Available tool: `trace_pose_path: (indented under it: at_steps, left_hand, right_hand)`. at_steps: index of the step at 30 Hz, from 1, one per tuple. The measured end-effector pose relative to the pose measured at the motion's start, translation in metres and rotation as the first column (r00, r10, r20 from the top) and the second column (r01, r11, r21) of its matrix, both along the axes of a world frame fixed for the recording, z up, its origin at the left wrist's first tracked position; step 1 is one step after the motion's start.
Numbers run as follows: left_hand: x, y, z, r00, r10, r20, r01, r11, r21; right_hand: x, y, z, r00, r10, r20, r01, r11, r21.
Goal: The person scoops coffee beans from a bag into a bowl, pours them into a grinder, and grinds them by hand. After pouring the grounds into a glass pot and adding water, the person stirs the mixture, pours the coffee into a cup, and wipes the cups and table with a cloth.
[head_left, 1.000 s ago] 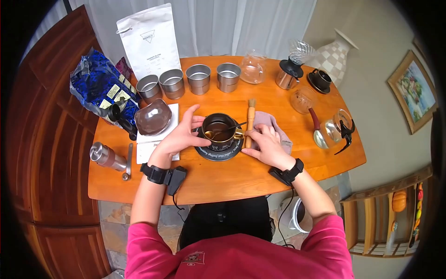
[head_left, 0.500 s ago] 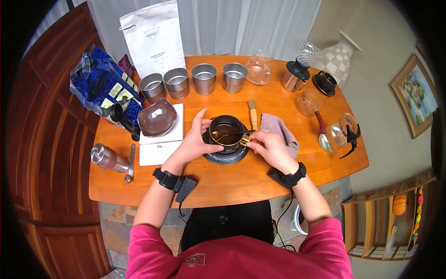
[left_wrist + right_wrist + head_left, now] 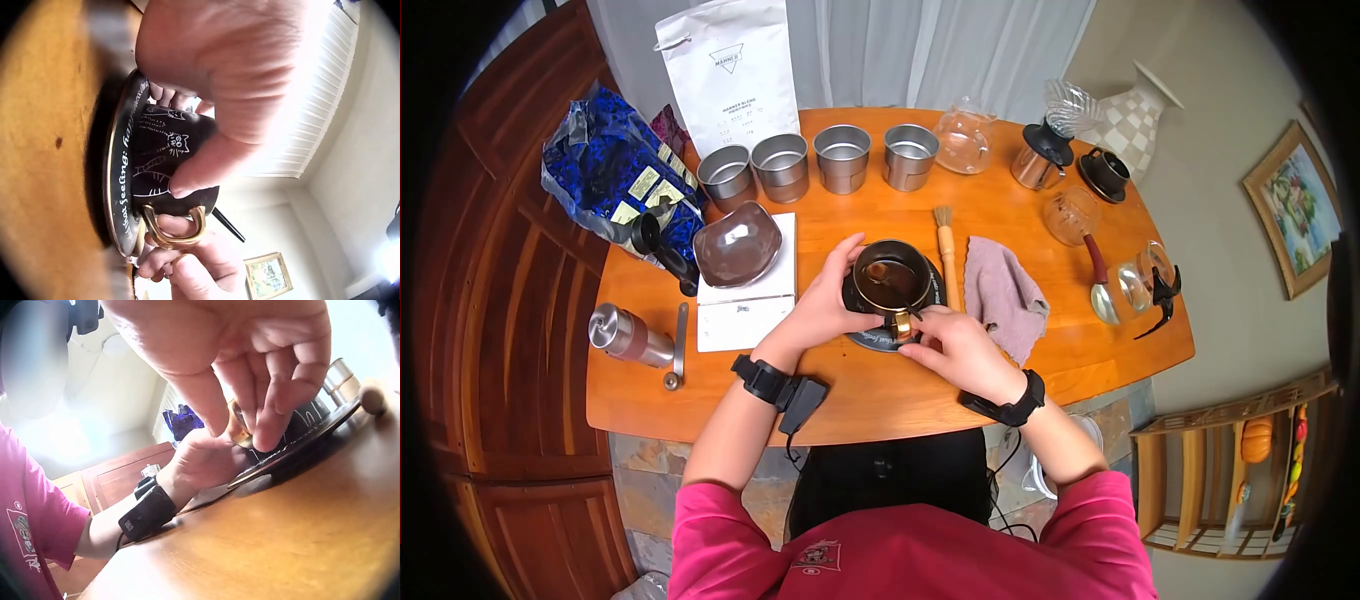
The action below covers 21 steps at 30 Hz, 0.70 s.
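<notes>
A black coffee cup (image 3: 912, 275) with white cat drawings and a gold handle (image 3: 169, 240) sits on a black lettered saucer (image 3: 938, 290). Dark liquid fills part of it. My left hand (image 3: 825, 308) wraps the cup's left side, its thumb pressed on the wall near the handle and its fingers behind. With my right hand (image 3: 962, 345) I grip the gold handle, one finger through its loop, as the left wrist view shows. A spoon (image 3: 229, 225) leans in the cup, its dark stem sticking out over the rim near the handle.
Right of the saucer lie a wooden brush (image 3: 946, 250) and a mauve cloth (image 3: 1005, 300). To the left, a brown dish (image 3: 738, 245) rests on a white scale (image 3: 745, 325), beside a hand grinder (image 3: 630, 338). Several metal cups (image 3: 842, 160) and glass coffee pots line the back and right.
The cup has turned, its handle swinging from the right side toward me with the spoon's stem. My right hand came off the cloth and brush area and took the handle; my left hand closed round the cup.
</notes>
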State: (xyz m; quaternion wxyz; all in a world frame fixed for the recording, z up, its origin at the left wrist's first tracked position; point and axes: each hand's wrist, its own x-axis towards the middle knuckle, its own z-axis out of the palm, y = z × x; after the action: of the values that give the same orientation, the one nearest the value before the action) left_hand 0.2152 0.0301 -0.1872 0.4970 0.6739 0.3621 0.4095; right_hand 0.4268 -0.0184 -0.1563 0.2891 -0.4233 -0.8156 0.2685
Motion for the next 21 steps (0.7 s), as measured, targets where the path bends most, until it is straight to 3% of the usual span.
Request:
trace_pose_path:
  at_steps: [4,7,10,11,13,15,19,21]
  left_hand:
    - [0.001,-0.002,0.002,1.0,0.012,-0.009,-0.012,1.0,0.013]
    - [0.003,-0.002,0.001,0.999,0.024,-0.036,-0.022,0.998,0.062]
    - [0.004,-0.003,0.001,0.996,0.051,-0.074,-0.045,0.996,0.083]
    - [0.004,-0.004,0.001,0.995,0.063,-0.084,-0.056,0.995,0.079]
    - [0.004,-0.004,0.0,0.994,0.065,-0.089,-0.057,0.994,0.09]
    - [0.005,-0.004,-0.001,0.994,0.068,-0.086,-0.06,0.994,0.096]
    - [0.005,-0.006,0.0,0.993,0.067,-0.093,-0.06,0.995,0.086]
    - [0.005,-0.005,-0.001,0.991,0.076,-0.11,-0.066,0.994,0.088]
  right_hand:
    - [0.0,0.002,0.003,0.999,0.04,0.003,-0.039,0.997,-0.07]
    - [0.0,0.006,0.005,0.998,0.058,0.039,-0.056,0.998,-0.031]
    - [0.008,0.013,0.019,0.984,0.145,0.103,-0.128,0.98,-0.152]
    - [0.017,0.021,0.017,0.968,0.23,0.099,-0.22,0.97,-0.108]
    - [0.024,0.029,0.036,0.983,0.181,-0.003,-0.176,0.951,-0.256]
    - [0.023,0.037,0.054,0.988,0.154,0.022,-0.142,0.947,-0.287]
    - [0.007,0.035,0.062,0.966,0.256,-0.045,-0.255,0.898,-0.358]
    - [0.0,0.033,0.057,0.951,0.309,0.017,-0.292,0.914,-0.281]
